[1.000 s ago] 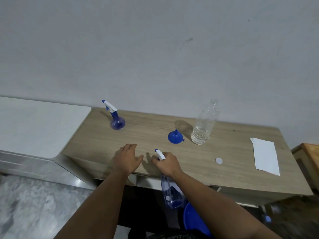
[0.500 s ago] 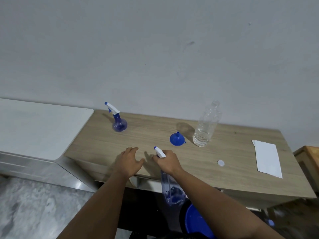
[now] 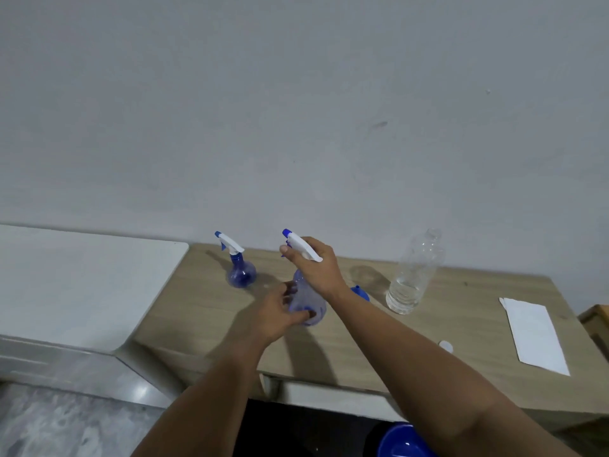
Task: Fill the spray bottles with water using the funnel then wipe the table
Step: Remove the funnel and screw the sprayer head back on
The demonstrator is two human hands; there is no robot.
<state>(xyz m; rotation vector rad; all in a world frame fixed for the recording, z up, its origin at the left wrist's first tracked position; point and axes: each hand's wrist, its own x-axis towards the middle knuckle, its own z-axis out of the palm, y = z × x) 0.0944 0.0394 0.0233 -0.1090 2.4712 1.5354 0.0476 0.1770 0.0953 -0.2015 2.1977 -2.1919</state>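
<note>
I hold a clear blue spray bottle point(image 3: 309, 306) upright over the middle of the wooden table point(image 3: 461, 351). My right hand point(image 3: 316, 268) grips its white trigger head and neck. My left hand point(image 3: 283, 313) cups the round body from the left, fingers curled round it. A second blue spray bottle point(image 3: 240, 275) stands at the back left. The blue funnel point(image 3: 361, 293) lies behind my right wrist, mostly hidden. A clear water bottle point(image 3: 413, 275), uncapped and about a third full, stands to the right. A white folded cloth point(image 3: 534, 334) lies at the far right.
A small white cap point(image 3: 446, 345) lies on the table near my right forearm. A white cabinet top point(image 3: 82, 278) adjoins the table on the left. A blue basin point(image 3: 400, 441) sits on the floor below the table's front edge. A wooden piece point(image 3: 598, 321) stands at the right edge.
My right hand has lifted the spray bottle from below the table's front edge up over the tabletop. My left hand left the table surface and took hold of the bottle's body.
</note>
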